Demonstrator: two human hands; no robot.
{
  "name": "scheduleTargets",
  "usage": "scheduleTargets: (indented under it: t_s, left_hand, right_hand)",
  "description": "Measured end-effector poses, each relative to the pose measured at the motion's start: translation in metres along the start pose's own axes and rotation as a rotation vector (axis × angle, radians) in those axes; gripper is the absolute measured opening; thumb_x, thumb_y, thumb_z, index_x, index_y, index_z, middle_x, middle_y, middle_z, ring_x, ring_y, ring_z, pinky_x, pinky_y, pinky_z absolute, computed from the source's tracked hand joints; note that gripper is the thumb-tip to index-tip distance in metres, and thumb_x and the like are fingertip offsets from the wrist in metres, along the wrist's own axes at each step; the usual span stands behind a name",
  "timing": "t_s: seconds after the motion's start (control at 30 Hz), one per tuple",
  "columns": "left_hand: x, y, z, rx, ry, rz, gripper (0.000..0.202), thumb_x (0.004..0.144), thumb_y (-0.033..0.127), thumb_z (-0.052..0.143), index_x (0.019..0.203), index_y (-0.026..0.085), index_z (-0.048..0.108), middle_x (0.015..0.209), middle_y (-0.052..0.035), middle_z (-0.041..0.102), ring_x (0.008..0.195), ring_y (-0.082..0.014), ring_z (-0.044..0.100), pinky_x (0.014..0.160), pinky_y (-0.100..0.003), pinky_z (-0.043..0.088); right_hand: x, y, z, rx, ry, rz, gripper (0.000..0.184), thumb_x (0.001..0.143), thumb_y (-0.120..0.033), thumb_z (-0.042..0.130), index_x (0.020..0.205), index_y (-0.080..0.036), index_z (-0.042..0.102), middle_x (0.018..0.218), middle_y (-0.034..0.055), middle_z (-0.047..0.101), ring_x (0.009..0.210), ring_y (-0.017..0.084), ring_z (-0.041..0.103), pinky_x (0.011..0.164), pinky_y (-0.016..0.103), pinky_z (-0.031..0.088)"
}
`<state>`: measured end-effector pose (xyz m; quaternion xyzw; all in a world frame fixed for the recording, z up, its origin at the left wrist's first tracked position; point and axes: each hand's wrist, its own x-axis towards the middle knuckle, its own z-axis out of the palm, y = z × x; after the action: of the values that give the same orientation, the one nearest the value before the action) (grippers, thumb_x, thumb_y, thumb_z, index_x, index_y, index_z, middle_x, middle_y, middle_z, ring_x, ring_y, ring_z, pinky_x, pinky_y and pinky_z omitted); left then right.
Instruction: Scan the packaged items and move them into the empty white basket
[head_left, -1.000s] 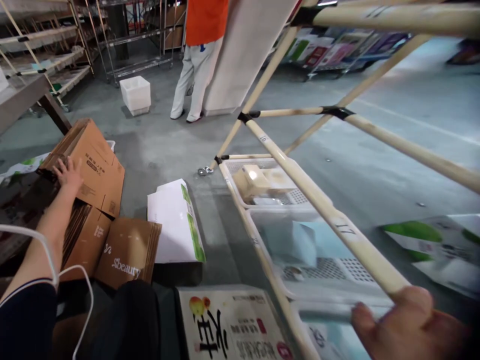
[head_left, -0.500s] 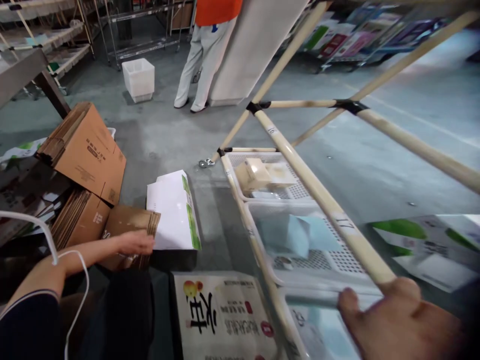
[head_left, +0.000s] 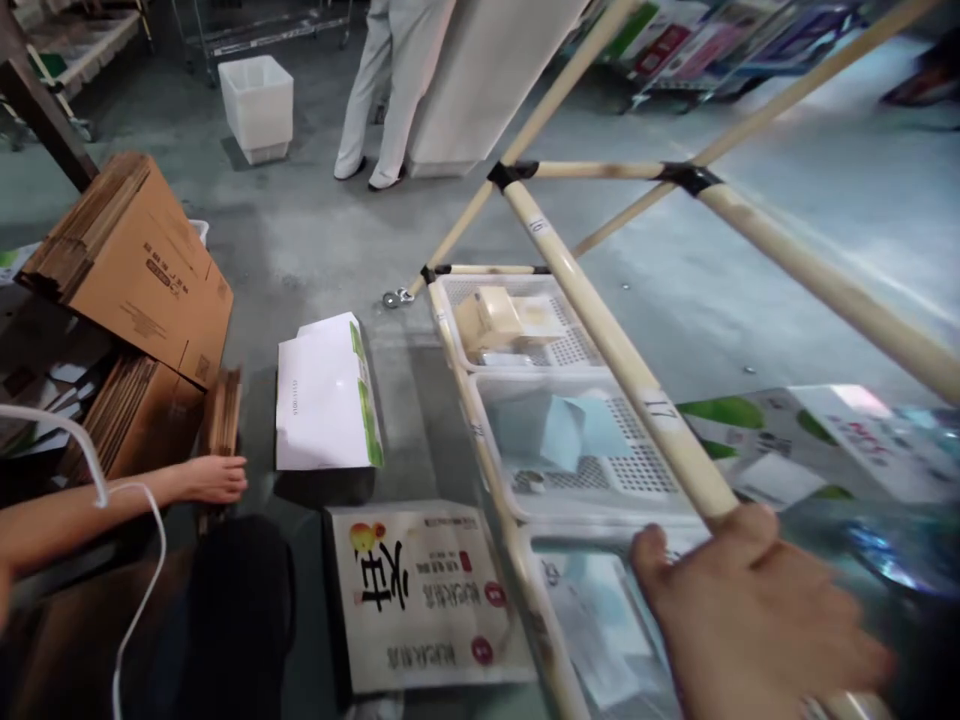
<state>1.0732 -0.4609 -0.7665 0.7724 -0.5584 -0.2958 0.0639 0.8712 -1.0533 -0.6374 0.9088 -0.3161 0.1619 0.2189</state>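
My left hand (head_left: 216, 480) is at the near edge of a small upright stack of flattened cardboard boxes (head_left: 223, 412), its fingers closed around that edge. My right hand (head_left: 757, 610) grips the cream tube (head_left: 611, 345) of a rack, close to the label 17, with the thumb on the left side. Under the tube, white perforated baskets (head_left: 645, 505) sit in a row. They hold small tan boxes (head_left: 491, 318), pale blue packets (head_left: 577, 430) and wrapped items (head_left: 600, 620); my right hand partly covers the nearest basket.
More flattened brown cartons (head_left: 161, 270) lean at the left. A white box with a green edge (head_left: 322, 400) and a printed carton (head_left: 427, 610) stand on the floor. Ahead are a white bin (head_left: 257, 108) and a person in light trousers (head_left: 394, 90). A white cable (head_left: 142, 610) hangs near my left arm.
My left hand has moved left, and the small cardboard stack has swung from tilted to nearly upright. My right hand stays on the tube. The view has tipped downward.
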Motion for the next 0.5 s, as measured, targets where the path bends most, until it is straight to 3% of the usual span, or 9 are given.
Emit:
scheduleTargets:
  t_s: [0.07, 0.13, 0.2, 0.27, 0.37, 0.43, 0.5]
  left_hand:
    - [-0.057, -0.016, -0.022, -0.081, -0.119, -0.071, 0.047, 0.097, 0.005, 0.047, 0.119, 0.027, 0.082, 0.133, -0.0111, 0.078, 0.136, -0.024, 0.066, 0.138, -0.046, 0.031]
    - [-0.11, -0.03, -0.035, -0.163, -0.188, -0.212, 0.054, 0.098, 0.004, 0.045, 0.13, 0.028, 0.081, 0.146, -0.0114, 0.073, 0.145, -0.0237, 0.063, 0.14, -0.049, 0.027]
    - [-0.15, -0.038, -0.036, -0.206, -0.224, -0.381, 0.053, 0.094, 0.004, 0.051, 0.129, 0.03, 0.082, 0.152, -0.0087, 0.07, 0.149, -0.0233, 0.06, 0.14, -0.049, 0.025]
    - [-0.171, -0.041, -0.027, -0.165, -0.195, -0.532, 0.053, 0.088, 0.005, 0.058, 0.127, 0.03, 0.083, 0.157, -0.0069, 0.067, 0.155, -0.0246, 0.055, 0.14, -0.05, 0.022]
    - [-0.163, -0.036, -0.011, 0.007, 0.056, -0.824, 0.051, 0.087, 0.01, 0.062, 0.134, 0.021, 0.079, 0.166, -0.0131, 0.058, 0.159, -0.0292, 0.05, 0.138, -0.046, 0.027]
    - [-0.137, -0.028, -0.002, 0.083, 0.256, -1.061, 0.053, 0.097, 0.02, 0.058, 0.147, 0.008, 0.068, 0.166, -0.0241, 0.054, 0.155, -0.0346, 0.052, 0.132, -0.045, 0.037]
    - [-0.105, -0.02, 0.003, 0.086, 0.39, -1.232, 0.069, 0.103, 0.037, 0.057, 0.158, -0.003, 0.051, 0.163, -0.0329, 0.051, 0.15, -0.0423, 0.053, 0.126, -0.051, 0.043]
  right_hand:
    - [0.005, -0.003, -0.003, 0.023, -0.039, 0.032, 0.072, 0.1, -0.053, 0.048, 0.146, 0.001, 0.06, 0.094, 0.0265, 0.063, 0.068, 0.03, 0.047, 0.062, 0.036, 0.015]
    - [0.009, -0.003, -0.003, 0.056, -0.064, 0.04, 0.074, 0.093, -0.051, 0.055, 0.142, 0.005, 0.063, 0.094, 0.0268, 0.062, 0.066, 0.022, 0.03, 0.061, 0.035, 0.015]
    - [0.012, -0.003, -0.003, 0.079, -0.09, 0.048, 0.074, 0.087, -0.048, 0.061, 0.138, 0.006, 0.065, 0.093, 0.0257, 0.061, 0.068, 0.017, 0.014, 0.061, 0.034, 0.015]
    - [0.013, -0.003, -0.005, 0.081, -0.122, 0.06, 0.074, 0.089, -0.05, 0.061, 0.139, 0.005, 0.066, 0.094, 0.0245, 0.061, 0.071, 0.016, 0.007, 0.061, 0.034, 0.015]
    - [0.011, -0.007, -0.013, 0.076, -0.113, 0.057, 0.074, 0.101, -0.054, 0.05, 0.143, 0.005, 0.063, 0.094, 0.0247, 0.062, 0.068, 0.018, 0.017, 0.062, 0.036, 0.015]
    - [0.009, -0.011, -0.018, 0.086, -0.07, 0.044, 0.071, 0.106, -0.051, 0.045, 0.149, 0.004, 0.058, 0.099, 0.0274, 0.063, 0.07, 0.023, 0.032, 0.065, 0.037, 0.015]
    - [0.009, -0.014, -0.021, 0.096, -0.083, 0.057, 0.07, 0.108, -0.05, 0.045, 0.15, 0.004, 0.056, 0.102, 0.0296, 0.064, 0.075, 0.026, 0.042, 0.066, 0.039, 0.015]
